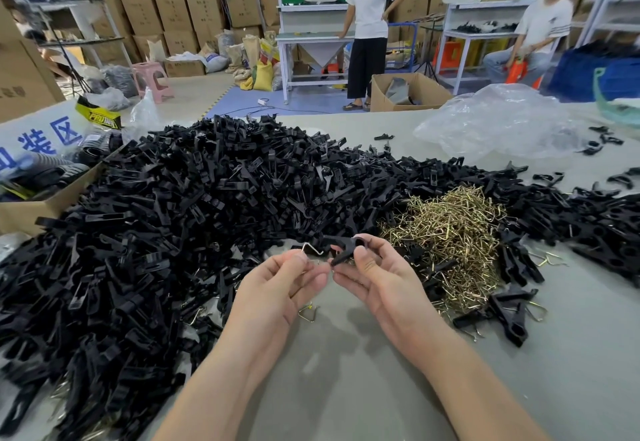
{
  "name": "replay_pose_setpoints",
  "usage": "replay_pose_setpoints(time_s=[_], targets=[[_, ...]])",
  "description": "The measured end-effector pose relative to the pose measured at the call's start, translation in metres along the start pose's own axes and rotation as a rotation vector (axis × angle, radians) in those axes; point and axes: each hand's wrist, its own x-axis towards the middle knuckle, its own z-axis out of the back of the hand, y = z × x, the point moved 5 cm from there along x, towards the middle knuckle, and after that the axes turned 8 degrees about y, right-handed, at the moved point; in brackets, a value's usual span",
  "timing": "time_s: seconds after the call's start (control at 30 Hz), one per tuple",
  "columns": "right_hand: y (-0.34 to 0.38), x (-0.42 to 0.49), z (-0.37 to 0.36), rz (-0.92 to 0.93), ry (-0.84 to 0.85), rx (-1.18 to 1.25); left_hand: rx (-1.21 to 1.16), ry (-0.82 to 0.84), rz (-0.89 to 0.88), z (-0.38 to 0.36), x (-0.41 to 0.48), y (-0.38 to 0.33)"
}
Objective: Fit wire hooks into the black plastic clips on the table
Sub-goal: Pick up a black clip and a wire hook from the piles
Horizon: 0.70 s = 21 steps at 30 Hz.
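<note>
Grey table [346,388] in a box-stacked warehouse. Left hand [277,284] pinches 1 hook [313,249] and right hand [377,277] grips 1 clip [348,250] — ends close together, likely lining wire to slot. Clip pile [207,198] and hook pile [450,232] lie within reach.

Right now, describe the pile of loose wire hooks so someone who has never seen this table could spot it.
A huge heap of black clips sprawls across the grey table. On its right side, just beyond the right hand, lies the pile of wire hooks. It is the only shiny, brass-coloured tangle among matte black plastic.
</note>
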Motion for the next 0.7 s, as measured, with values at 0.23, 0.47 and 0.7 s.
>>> replay_pose_setpoints(time_s=[0.23, 0.47, 0.7], targets=[[-0.001, -0.003, -0.003, 0.074, 0.005, -0.283, -0.058, -0.066, 0.097, -0.009, -0.002, 0.013], [0.003, -0.007, -0.011, 0.112, 0.029, -0.341, -0.117, -0.167, 0.076, -0.007, -0.002, 0.018], [0.004, -0.009, -0.012, 0.183, 0.025, -0.59, -0.097, -0.121, 0.089, -0.011, -0.003, 0.02]])
